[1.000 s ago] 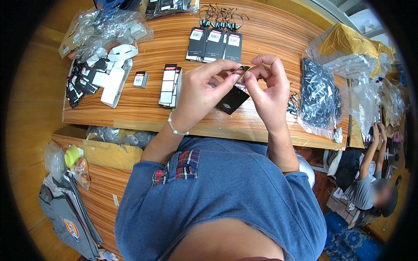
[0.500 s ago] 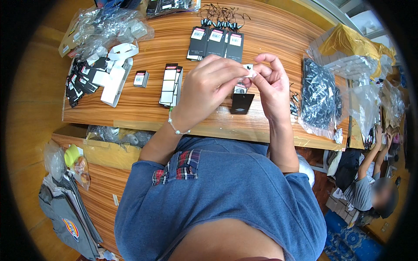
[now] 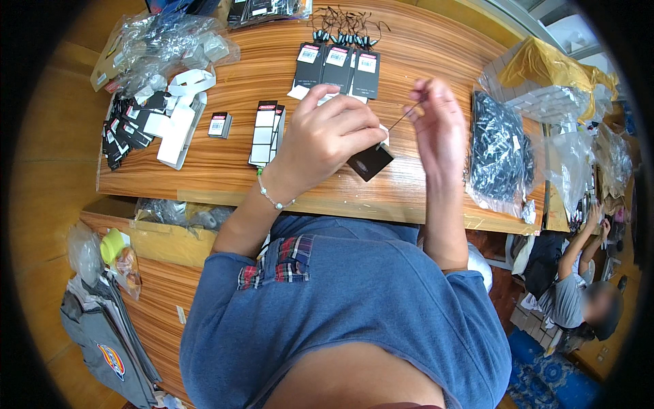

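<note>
Over the middle of the table, my left hand (image 3: 330,133) is closed on a black hang tag (image 3: 370,163) that dangles tilted below its fingertips. A bit of white card shows behind the tag. My right hand (image 3: 439,126) is up to the right, its thumb and fingers pinching the end of a thin dark string (image 3: 405,118). The string is stretched between the two hands and runs down to the top of the tag. Beyond my left hand lie rows of black hang tags (image 3: 337,65) with white labels. Left of that hand is a stack of label cards (image 3: 264,133).
At the far edge lies a bunch of strings (image 3: 349,31). A small tag stack (image 3: 219,125), loose tags (image 3: 129,129) and crumpled plastic bags (image 3: 170,44) are to the left. On the right sit a bag of dark strings (image 3: 501,146) and a plastic-wrapped box (image 3: 545,88). Another person (image 3: 565,296) works farther right.
My right hand has moved right, away from the left, drawing the string out. The black tag has shifted left and turned. My left hand stays nearly in place.
</note>
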Tool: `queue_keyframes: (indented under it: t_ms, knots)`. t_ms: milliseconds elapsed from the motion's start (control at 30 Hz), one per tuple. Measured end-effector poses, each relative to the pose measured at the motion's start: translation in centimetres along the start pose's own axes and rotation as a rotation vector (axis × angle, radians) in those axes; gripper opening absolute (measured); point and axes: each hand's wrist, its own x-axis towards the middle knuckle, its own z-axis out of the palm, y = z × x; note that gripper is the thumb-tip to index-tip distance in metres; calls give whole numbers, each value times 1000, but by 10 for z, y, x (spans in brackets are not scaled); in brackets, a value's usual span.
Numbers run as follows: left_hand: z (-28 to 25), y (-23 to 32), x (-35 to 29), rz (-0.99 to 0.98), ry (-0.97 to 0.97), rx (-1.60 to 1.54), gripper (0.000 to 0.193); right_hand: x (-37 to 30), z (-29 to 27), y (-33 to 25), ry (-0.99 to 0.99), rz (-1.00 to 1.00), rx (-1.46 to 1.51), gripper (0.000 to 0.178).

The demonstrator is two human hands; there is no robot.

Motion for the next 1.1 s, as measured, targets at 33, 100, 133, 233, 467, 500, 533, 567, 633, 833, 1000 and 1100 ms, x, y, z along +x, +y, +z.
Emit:
queue_keyframes:
  t_ms: [33, 100, 133, 233, 467, 500, 533, 567, 633, 833, 1000, 1100]
  knots:
    - [1, -2, -2, -15, 30, -24, 13, 6, -7, -6, -30, -53, 46, 10]
    - [2, -9, -7, -20, 72, -38, 16, 13, -14, -13, -91, -97, 160, 10]
    - [4, -10, -7, -34, 88, -56, 17, 13, -14, -12, -128, -87, 187, 10]
    - [10, -9, -10, -108, 135, -134, 20, 9, -7, -11, -251, -55, 250, 10]
    - [17, -8, -10, -331, -43, -476, 13, 8, -1, -3, -564, 157, 490, 11]
    - [18, -9, -11, -376, -73, -570, 16, 7, 0, -1, -536, 153, 476, 11]
    - [18, -11, -12, -422, -102, -664, 19, 6, 2, 1, -510, 151, 461, 11]
    - [17, -11, -13, -467, -131, -757, 23, 7, 2, 3, -532, 141, 449, 12]
    - [18, -8, -12, -619, -227, -808, 30, 4, 5, 5, -519, 135, 349, 12]
    - [21, -8, -14, -756, -242, -1015, 21, 7, 3, -3, -433, 108, 293, 11]
    - [25, -6, -13, -775, -13, -1028, 15, 10, -4, -15, -375, 83, 315, 11]
    - [21, -10, -12, -661, -104, -872, 15, 9, -4, -18, -366, 52, 341, 12]
